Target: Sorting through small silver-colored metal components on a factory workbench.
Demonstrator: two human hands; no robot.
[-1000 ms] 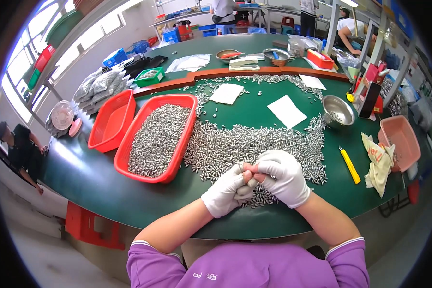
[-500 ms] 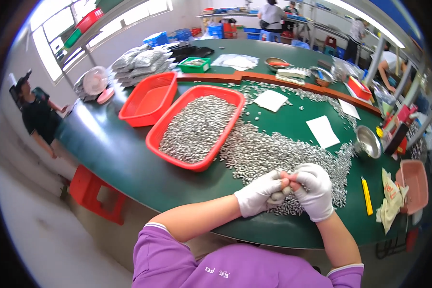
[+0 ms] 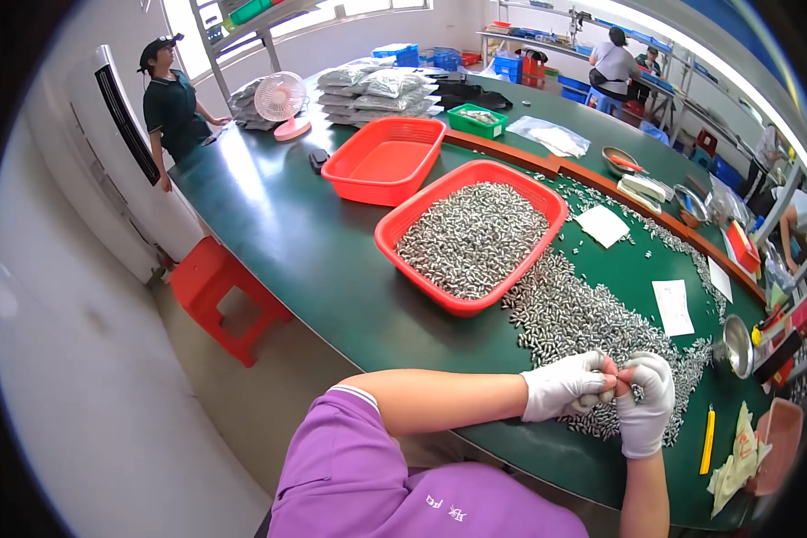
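Note:
Both hands wear white gloves with bare fingertips and meet over the near part of a heap of small silver metal pieces (image 3: 592, 314). My left hand (image 3: 567, 387) has its thumb and fingers pinched together, its fingertips against those of the other hand. Opposite it, my right hand (image 3: 647, 408) is also closed in a pinch. Whatever sits between the fingertips is too small to make out. A few silver pieces show by the right hand's curled fingers; I cannot tell if they are held. Left of the heap stands a red basket (image 3: 399, 262) filled with the same pieces.
Behind it is another red basket (image 3: 354, 190). White paper sheets (image 3: 673, 308), a metal bowl (image 3: 737, 346), a yellow cutter knife (image 3: 707, 441), a cloth (image 3: 737, 462) and a pink tray (image 3: 777, 444) lie rightward. A person (image 3: 172, 108) stands at the far left; a red stool (image 3: 220, 291) is below.
The view has swung left, so the table and baskets sit farther right in the picture. My hands stay pinched together over the heap.

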